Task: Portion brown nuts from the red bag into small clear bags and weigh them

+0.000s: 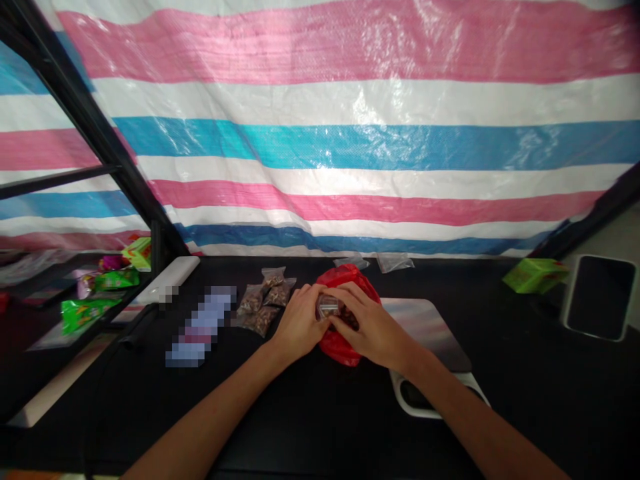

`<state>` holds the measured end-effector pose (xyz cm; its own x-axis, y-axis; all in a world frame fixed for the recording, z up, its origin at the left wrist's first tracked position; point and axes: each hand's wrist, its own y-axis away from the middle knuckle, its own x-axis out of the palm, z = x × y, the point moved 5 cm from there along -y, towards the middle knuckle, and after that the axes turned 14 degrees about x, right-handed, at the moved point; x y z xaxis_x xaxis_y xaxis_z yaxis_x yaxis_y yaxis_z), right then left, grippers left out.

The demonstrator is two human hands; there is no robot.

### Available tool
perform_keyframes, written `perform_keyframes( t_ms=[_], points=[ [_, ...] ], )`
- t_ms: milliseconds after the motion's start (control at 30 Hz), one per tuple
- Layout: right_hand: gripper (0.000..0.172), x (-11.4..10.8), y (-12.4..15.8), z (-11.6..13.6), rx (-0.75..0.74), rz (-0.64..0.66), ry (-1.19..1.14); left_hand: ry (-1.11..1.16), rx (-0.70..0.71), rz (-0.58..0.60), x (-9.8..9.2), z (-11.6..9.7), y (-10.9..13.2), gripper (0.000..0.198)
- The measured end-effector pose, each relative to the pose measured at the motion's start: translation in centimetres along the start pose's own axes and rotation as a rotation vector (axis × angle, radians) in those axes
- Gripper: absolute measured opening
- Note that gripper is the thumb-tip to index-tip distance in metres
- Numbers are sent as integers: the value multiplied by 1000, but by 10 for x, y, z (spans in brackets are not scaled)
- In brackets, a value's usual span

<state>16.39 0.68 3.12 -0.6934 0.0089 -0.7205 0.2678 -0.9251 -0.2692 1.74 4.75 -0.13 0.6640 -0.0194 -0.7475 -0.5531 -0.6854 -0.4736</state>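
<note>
The fingers [353, 295] of your left hand [299, 325] and right hand [373, 327] close on a small clear plastic pouch [327, 307] over a red plastic bag [336, 347]; it looks light and slippery, so hold its edges.

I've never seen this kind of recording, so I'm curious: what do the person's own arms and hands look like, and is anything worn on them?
The left hand and right hand are bare, with no gloves, rings or watch in view. The left forearm and right forearm are bare too, with no sleeves, cables or markings showing.
</note>
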Motion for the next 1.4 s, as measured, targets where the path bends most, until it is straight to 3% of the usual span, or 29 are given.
perform_keyframes(
  t_ms=[167,333,467,667,967,1167,1400],
  points=[
    [25,-4,-2,1,-28,19,10,-21,2,-8,0,2,0,29],
    [32,-6,-1,5,-150,-23,26,15,17,0,2,-1,0,25],
    [32,-9,-3,1,-88,-63,35,18,1,-21,-1,1,0,23],
    [30,-27,-8,-16,42,-229,153,45,-40,-111,-12,8,-2,17],
    [30,-23,-10,-37,146,-116,428,21,-282,-232,-24,12,3,16],
    [31,-12,-6,-30,93,-11,402,381,-303,-156,3,22,4,19],
    [30,-3,-4,-27,64,9,370,667,-345,-234,3,22,-1,18]
  ],
)
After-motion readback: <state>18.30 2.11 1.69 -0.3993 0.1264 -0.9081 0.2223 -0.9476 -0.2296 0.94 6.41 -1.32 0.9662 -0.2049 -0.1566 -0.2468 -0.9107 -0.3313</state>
